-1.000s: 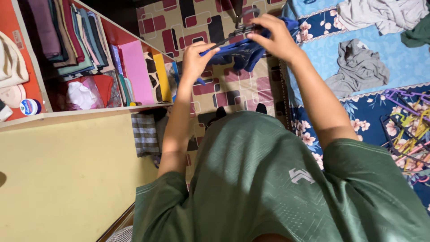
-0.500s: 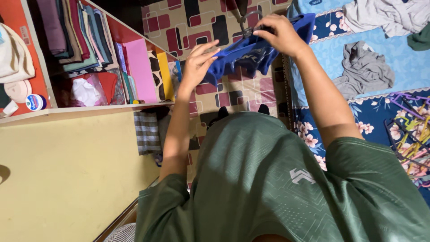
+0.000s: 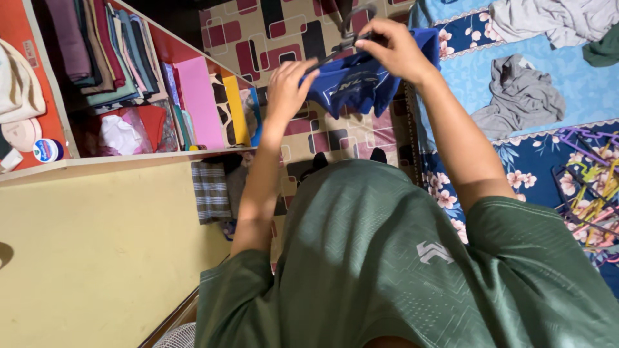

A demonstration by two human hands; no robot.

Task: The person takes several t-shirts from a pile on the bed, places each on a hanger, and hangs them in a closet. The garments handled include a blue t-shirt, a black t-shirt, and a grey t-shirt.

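Observation:
I hold a blue garment [image 3: 351, 87] on a dark clothes hanger [image 3: 342, 40] out in front of me, over the patterned floor. My right hand [image 3: 393, 48] grips the top of the hanger and the cloth bunched there. My left hand [image 3: 288, 89] pinches the garment's left edge at the hanger's end. The cloth hangs down between the two hands, with white print showing on it.
An open wardrobe [image 3: 155, 154] with stacked folded clothes [image 3: 106, 51] stands at the left. A bed with a blue flowered sheet [image 3: 567, 96] lies at the right, with grey garments [image 3: 522, 96] and a pile of coloured hangers [image 3: 590, 187] on it.
The blue garment has been pulled further down over the hanger and now hangs flatter, its print showing. My left hand has moved from the hanger's arm onto the cloth's left edge.

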